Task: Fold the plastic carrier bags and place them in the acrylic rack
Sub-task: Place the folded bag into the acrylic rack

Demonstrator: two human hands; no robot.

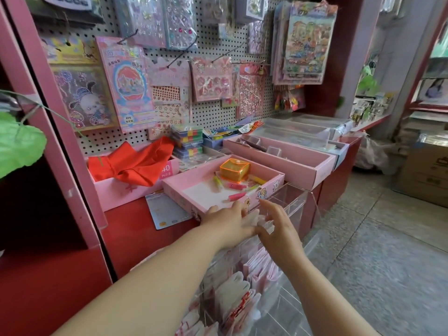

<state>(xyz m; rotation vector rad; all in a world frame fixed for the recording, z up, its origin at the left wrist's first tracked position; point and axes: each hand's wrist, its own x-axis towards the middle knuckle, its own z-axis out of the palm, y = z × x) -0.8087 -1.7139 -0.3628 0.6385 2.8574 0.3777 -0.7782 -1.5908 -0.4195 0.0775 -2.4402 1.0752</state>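
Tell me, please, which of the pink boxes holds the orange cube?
The middle pink box, just beyond the left hand; the left box holds red cloth instead.

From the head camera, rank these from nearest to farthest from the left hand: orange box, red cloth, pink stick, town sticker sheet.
1. Pink stick, in the tray just beyond the left hand.
2. Orange box, farther back in that tray.
3. Red cloth, farther back on the left.
4. Town sticker sheet, high up on the right.

pink box (126, 190): "40" over "PCS" | pink sticker pack (126, 88): "DIY"
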